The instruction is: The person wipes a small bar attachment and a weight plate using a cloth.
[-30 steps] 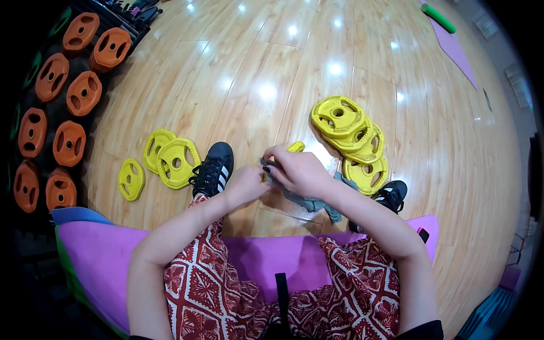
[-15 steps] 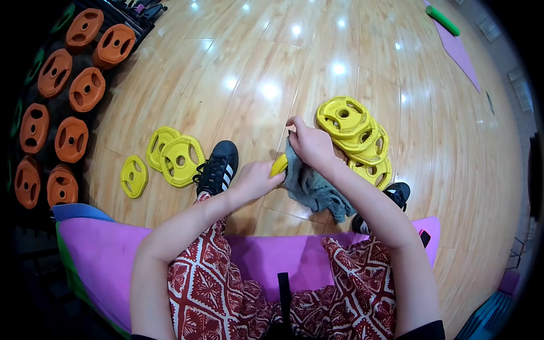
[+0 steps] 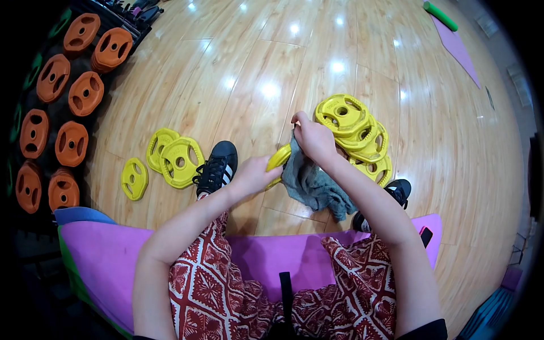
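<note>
My left hand (image 3: pixel 253 173) is closed around a yellow weight plate (image 3: pixel 279 157), which is turned nearly edge-on so that only its rim shows. A grey cloth (image 3: pixel 313 186) hangs down from my right hand (image 3: pixel 313 137), whose fingers are closed on its upper end. The cloth touches or lies very near the plate's right side. Right of my right hand, several yellow plates (image 3: pixel 342 115) lie in an overlapping pile on the floor. Left of my left shoe, two yellow plates (image 3: pixel 180 162) overlap, and a single yellow plate (image 3: pixel 134 179) lies beside them.
Orange weight plates (image 3: pixel 71 143) hang on a rack at the left. I sit on a purple mat (image 3: pixel 107 249), with a phone (image 3: pixel 425 236) at its right end. My black shoes (image 3: pixel 217 165) stand on the wooden floor (image 3: pixel 249 85). A green roller (image 3: pixel 441 17) lies far right.
The plate in my left hand has turned, so more of its yellow rim shows. My right hand has shifted slightly right and down with the cloth.
</note>
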Available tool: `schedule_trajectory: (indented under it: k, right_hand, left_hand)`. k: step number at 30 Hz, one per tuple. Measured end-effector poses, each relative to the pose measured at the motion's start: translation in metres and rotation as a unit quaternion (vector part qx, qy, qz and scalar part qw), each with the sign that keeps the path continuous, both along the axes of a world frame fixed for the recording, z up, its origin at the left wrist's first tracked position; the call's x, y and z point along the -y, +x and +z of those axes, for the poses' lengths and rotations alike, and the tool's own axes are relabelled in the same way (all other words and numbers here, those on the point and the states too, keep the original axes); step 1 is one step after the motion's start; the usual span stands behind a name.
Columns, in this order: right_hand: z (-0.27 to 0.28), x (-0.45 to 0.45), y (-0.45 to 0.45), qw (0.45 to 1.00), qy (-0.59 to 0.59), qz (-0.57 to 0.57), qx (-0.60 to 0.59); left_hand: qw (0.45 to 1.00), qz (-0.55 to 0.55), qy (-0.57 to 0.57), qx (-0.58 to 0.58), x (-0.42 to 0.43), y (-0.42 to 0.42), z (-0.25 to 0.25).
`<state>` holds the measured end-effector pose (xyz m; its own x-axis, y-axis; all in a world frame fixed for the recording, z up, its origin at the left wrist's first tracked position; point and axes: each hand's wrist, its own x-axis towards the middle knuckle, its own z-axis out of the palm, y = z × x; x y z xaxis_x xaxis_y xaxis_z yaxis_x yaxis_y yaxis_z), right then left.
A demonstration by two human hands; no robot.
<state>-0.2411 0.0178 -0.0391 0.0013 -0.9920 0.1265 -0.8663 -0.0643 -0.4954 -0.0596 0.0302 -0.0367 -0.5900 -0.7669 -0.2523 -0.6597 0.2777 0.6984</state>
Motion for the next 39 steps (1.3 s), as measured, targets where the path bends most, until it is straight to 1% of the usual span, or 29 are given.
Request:
schedule_trajectory:
  k: [2, 3, 5, 9, 11, 14, 21, 23, 24, 26, 27, 30, 32, 34, 36, 37, 39]
  right_hand:
    - [-0.001, -0.002, 0.001, 1.0, -0.002, -0.001, 0.014]
    - [-0.001, -0.003, 0.002, 1.0, -0.004, 0.0, 0.028]
    - [-0.001, -0.002, 0.004, 1.0, -0.004, 0.001, 0.028]
    - [0.001, 0.0, 0.004, 1.0, 0.006, -0.007, 0.014]
    - [-0.001, 0.0, 0.004, 1.0, 0.005, -0.008, 0.018]
    - [-0.003, -0.001, 0.004, 1.0, 0.002, -0.006, 0.026]
    - [-0.004, -0.002, 0.004, 0.998, -0.002, 0.015, 0.068]
    - [-0.005, -0.002, 0.005, 0.998, 0.001, 0.013, 0.068]
    - [-0.005, -0.001, 0.005, 0.998, 0.003, 0.012, 0.068]
    - [-0.004, -0.002, 0.006, 0.998, 0.004, 0.009, 0.069]
    - [-0.003, -0.002, 0.007, 0.998, 0.007, 0.007, 0.069]
    - [0.0, -0.003, 0.012, 0.998, 0.014, 0.0, 0.054]
    - [0.002, -0.004, 0.017, 0.998, 0.024, -0.005, 0.053]
    - [0.003, -0.005, 0.025, 0.999, 0.023, -0.017, 0.037]
    - [0.006, -0.006, 0.035, 0.999, 0.022, -0.025, 0.035]
    - [0.007, -0.008, 0.04, 0.998, 0.024, -0.038, 0.043]
    - [0.001, -0.013, 0.051, 0.998, 0.01, -0.041, 0.037]
  left_hand:
    - [0.994, -0.02, -0.09, 0.052, 0.0, 0.003, 0.004]
    - [0.994, -0.018, -0.09, 0.053, 0.0, 0.005, 0.001]
    - [0.979, -0.032, -0.201, -0.023, 0.001, 0.008, -0.008]
    - [0.98, -0.039, -0.195, -0.002, 0.004, 0.009, -0.005]
    - [0.99, -0.037, -0.124, 0.049, 0.004, 0.01, -0.004]
    - [0.99, -0.045, -0.115, 0.068, 0.003, 0.011, -0.002]
    - [0.99, -0.077, -0.117, 0.033, 0.007, 0.014, -0.001]
    - [0.993, -0.075, -0.08, 0.049, 0.008, 0.015, 0.002]
    - [0.993, -0.075, -0.08, 0.05, 0.008, 0.015, 0.001]
    - [0.998, -0.065, -0.004, 0.016, 0.01, 0.018, -0.003]
    - [0.998, -0.063, -0.007, 0.015, 0.009, 0.019, -0.004]
    - [0.998, -0.033, -0.043, -0.016, 0.003, 0.021, -0.006]
    - [0.997, 0.056, -0.026, -0.04, 0.001, 0.024, -0.009]
    - [0.993, 0.086, -0.032, -0.068, 0.0, 0.029, -0.025]
    - [0.99, 0.055, 0.116, -0.053, 0.002, 0.033, -0.035]
    - [0.99, 0.06, 0.115, -0.063, 0.001, 0.035, -0.035]
    - [0.975, 0.103, 0.191, -0.047, -0.002, 0.039, -0.037]
